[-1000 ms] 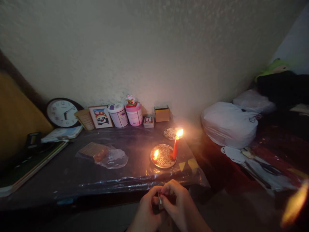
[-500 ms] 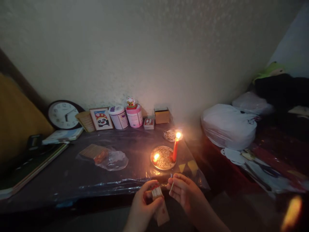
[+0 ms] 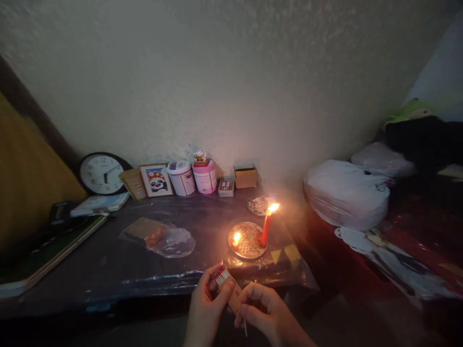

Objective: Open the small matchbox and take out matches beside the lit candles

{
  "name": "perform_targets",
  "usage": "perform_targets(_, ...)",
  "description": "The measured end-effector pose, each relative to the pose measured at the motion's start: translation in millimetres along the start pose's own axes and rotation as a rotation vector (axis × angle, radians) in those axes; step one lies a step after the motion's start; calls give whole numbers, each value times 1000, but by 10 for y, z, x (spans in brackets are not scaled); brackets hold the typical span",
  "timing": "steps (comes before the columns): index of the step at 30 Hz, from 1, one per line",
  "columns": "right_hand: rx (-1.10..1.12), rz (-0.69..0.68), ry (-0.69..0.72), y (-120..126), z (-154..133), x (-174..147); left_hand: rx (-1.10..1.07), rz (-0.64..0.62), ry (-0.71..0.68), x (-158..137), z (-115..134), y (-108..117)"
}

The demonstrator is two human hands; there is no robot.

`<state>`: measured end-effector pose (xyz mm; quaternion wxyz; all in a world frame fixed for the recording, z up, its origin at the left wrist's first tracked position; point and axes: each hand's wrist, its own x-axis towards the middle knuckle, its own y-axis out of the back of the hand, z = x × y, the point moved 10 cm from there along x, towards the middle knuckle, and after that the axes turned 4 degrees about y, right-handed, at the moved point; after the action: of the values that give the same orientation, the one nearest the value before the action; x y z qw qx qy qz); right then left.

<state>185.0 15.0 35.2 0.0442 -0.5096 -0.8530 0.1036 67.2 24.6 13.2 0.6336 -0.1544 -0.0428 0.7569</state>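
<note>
Dim plastic-covered dark table [image 3: 108,270], lit red candle [image 3: 265,229] on round metal plate [image 3: 247,239]; left hand [image 3: 206,311] gripped open cardboard matchbox [image 3: 227,286], right hand [image 3: 265,313] pinched thin wooden matchstick [image 3: 245,327].

Two flames are burning on the round plate [image 3: 247,246]: one red candle [image 3: 266,230] and one low stub [image 3: 236,239]. Two tubs [image 3: 182,178] are standing by one clock [image 3: 102,174], one panda picture [image 3: 156,180] and two hands [image 3: 206,308] holding one matchbox [image 3: 227,287] and one match [image 3: 245,327].

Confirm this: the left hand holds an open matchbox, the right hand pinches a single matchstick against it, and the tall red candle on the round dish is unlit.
Not quite. In the head view the tall red candle on the round dish is lit, flame at its tip. The rest stands: the left hand holds the open matchbox, and the right hand pinches a matchstick against it.
</note>
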Motion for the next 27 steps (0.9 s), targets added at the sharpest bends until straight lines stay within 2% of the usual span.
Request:
perform_targets(6, -29, 29, 88, 30, -114, -5, 43, 12, -63, -74, 122, -83)
perform_targets(10, 33, 75, 81, 76, -161, 22, -21, 23, 6, -31, 44, -18)
perform_targets(14, 74, 229, 18, 236, -84, 26, -69, -32, 106, -14, -32, -19)
perform_targets(17, 9, 313, 7, 327, -60, 10, -122, -98, 144, -48, -9, -89)
perform_targets(22, -77, 347, 77, 354, -200, -12, -235, -253, 216, -127, 26, -273)
perform_targets(27, -70, 373, 103, 367, -305, -64, -301, -319, 186, -179, 112, -347)
